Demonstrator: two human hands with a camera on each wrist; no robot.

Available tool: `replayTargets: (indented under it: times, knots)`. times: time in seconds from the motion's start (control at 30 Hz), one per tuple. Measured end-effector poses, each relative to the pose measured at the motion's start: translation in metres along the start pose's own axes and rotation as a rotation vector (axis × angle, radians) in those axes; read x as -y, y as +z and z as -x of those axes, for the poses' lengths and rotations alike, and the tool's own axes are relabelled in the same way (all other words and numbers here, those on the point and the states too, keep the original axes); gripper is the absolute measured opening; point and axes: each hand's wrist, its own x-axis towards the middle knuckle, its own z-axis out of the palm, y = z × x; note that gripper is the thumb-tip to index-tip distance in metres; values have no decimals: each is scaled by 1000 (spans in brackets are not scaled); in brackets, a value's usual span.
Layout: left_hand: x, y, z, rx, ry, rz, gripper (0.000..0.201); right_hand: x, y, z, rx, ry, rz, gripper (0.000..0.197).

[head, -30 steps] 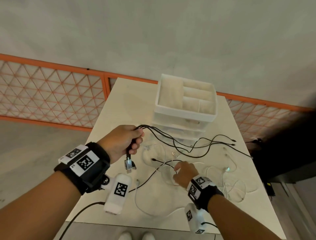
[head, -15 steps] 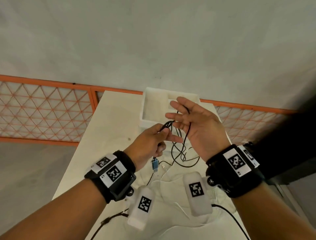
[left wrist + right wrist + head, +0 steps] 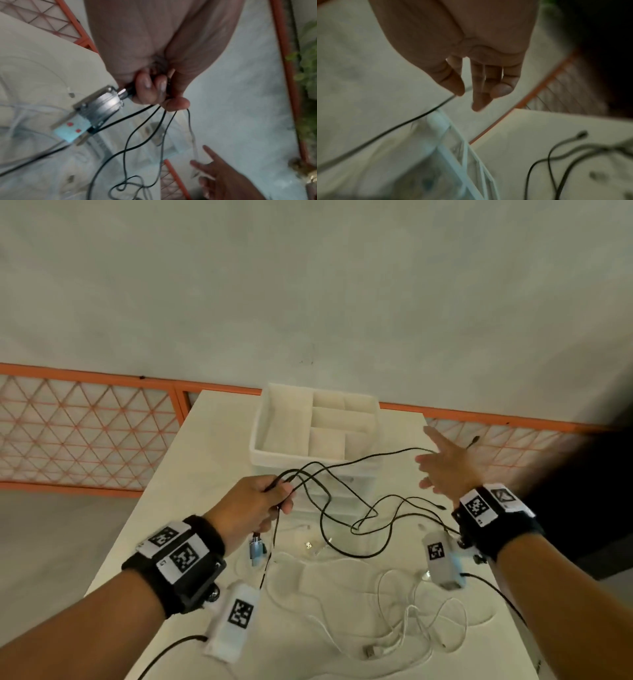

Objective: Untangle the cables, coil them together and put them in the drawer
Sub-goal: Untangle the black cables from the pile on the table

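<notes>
My left hand (image 3: 274, 501) grips a bundle of black cables (image 3: 329, 508) above the table; in the left wrist view the fingers (image 3: 145, 88) curl round the strands (image 3: 142, 135). A metal connector (image 3: 257, 549) (image 3: 97, 106) hangs just below that fist. My right hand (image 3: 442, 470) is raised to the right with its fingers spread and straight (image 3: 479, 88). One black strand (image 3: 376, 455) (image 3: 412, 119) stretches from the left fist to the right hand, and its plug (image 3: 474, 440) sticks out beyond. The rest loops down to the table (image 3: 212, 440). White cables (image 3: 387, 628) lie tangled near the front.
A white drawer unit (image 3: 260, 426) (image 3: 453, 148) with a divided open top tray stands at the back of the table, behind the black loops. An orange lattice fence (image 3: 85, 433) runs behind the table. Dark wires trail from my wrist devices.
My right hand rose from the table to meet the left, then swung out to the right, drawing one black strand away from the bundle. The left hand keeps its grip.
</notes>
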Motion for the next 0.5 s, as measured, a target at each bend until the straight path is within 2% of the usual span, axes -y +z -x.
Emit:
replayTargets:
  times: [0.07, 0.17, 0.23, 0.3, 0.43, 0.5]
  knots:
    - [-15, 8, -2, 0, 39, 56, 20, 6, 14, 22, 49, -213, 129, 55]
    - [-36, 27, -3, 69, 83, 69, 22, 37, 52, 60, 233, -468, 151, 32]
    - [-44, 35, -3, 112, 119, 70, 22, 52, 70, 69, 198, -574, 224, 11]
    - [-46, 32, -3, 113, 144, 33, 22, 55, 67, 60, 101, -532, 160, 11]
    - [-31, 7, 0, 55, 81, -90, 24, 51, 29, 25, -198, -250, -192, 17]
    - [-21, -6, 1, 19, 29, -72, 27, 40, 13, 0, -262, -129, -188, 13]
